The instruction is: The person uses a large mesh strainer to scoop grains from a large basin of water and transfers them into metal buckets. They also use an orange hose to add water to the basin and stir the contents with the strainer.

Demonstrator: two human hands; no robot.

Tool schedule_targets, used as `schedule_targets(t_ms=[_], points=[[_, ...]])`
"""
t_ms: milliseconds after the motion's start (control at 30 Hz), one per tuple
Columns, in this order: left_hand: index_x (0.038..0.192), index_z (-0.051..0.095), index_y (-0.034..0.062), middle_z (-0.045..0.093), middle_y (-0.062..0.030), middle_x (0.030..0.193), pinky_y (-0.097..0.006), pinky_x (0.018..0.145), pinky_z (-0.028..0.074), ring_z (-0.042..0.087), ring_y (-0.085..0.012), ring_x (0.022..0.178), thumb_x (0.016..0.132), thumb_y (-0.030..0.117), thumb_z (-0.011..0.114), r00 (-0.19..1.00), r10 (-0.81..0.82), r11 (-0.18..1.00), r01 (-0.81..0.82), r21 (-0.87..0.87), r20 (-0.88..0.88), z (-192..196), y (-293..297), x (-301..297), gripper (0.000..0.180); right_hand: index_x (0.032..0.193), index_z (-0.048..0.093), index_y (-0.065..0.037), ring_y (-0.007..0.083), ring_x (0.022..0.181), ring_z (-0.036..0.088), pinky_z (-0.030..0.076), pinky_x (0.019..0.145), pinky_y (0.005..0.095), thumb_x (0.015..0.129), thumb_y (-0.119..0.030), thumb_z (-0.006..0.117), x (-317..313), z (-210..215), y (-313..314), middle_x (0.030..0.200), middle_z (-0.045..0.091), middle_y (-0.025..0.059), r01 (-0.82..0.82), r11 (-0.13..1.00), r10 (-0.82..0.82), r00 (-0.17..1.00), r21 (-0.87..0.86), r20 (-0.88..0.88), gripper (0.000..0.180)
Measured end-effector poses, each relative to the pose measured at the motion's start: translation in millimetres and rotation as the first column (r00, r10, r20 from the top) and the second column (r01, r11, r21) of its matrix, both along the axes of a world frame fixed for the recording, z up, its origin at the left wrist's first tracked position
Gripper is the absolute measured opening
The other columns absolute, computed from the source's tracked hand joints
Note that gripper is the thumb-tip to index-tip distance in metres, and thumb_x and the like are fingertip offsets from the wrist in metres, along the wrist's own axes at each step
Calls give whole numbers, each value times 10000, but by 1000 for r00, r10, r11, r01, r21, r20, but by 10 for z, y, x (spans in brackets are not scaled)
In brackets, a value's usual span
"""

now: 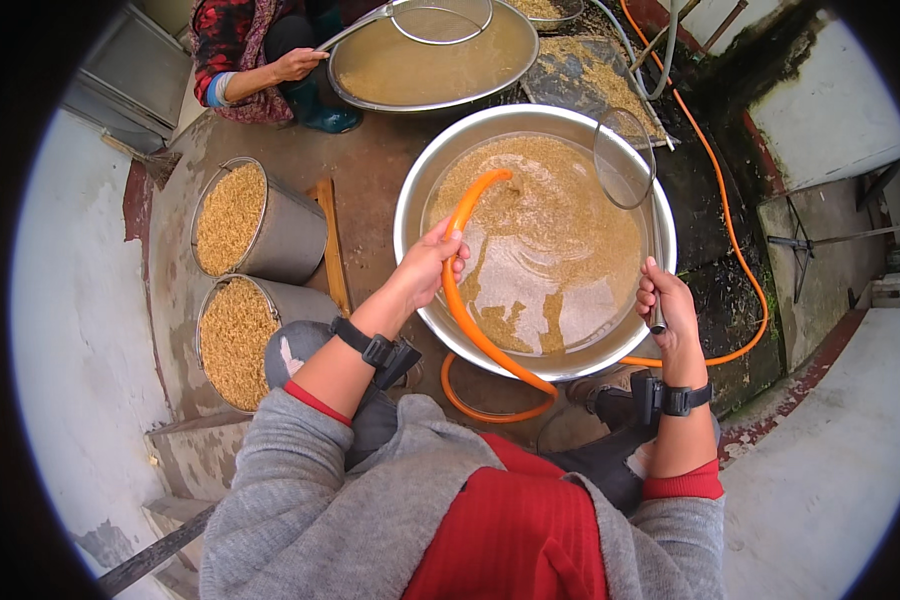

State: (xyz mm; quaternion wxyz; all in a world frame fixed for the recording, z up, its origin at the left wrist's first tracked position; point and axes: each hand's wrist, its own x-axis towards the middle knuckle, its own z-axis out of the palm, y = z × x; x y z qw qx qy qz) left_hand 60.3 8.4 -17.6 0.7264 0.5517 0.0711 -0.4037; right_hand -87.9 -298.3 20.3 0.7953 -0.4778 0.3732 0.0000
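My left hand (432, 262) is closed around an orange hose (467, 318), whose end reaches over a large metal basin (407, 215). Water and pale brown grain (560, 190) lie in the basin, and ripples spread on the surface near the hose end. At the basin's right rim, my right hand (667, 300) grips the handle of a round mesh skimmer (625, 160). The skimmer's head is tilted up over the far right side of the basin, with no grain visible on its mesh.
Two metal buckets (295, 232) full of grain stand at the left beside a wooden plank (331, 245). Beyond, a co-worker's hand (298, 64) holds another skimmer (440, 18) over a second basin (430, 106). The hose loops around the basin's right side; a grain-strewn board (570, 80) lies behind.
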Motion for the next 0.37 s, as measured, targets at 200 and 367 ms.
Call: schedule_targets(t_ms=[200,367], points=[[1382,318,142,500,-16,809,-233,584,434,446,-88,638,981,189,421,995,95,995,-94,-16,38,-72,14,37,417,888,522,-59,45,474,398,338,422,192,921,-258,567,-7,-36,-6,617,440,-43,12,1000,-12,1000,-6,6,206],[1431,254,165,498,-25,813,-238,584,439,449,-97,644,975,193,438,997,68,997,-67,-37,26,-116,27,54,492,895,524,-57,46,479,406,343,425,194,919,-256,570,-15,-37,-15,621,443,-44,7,1000,-7,1000,10,11,206]])
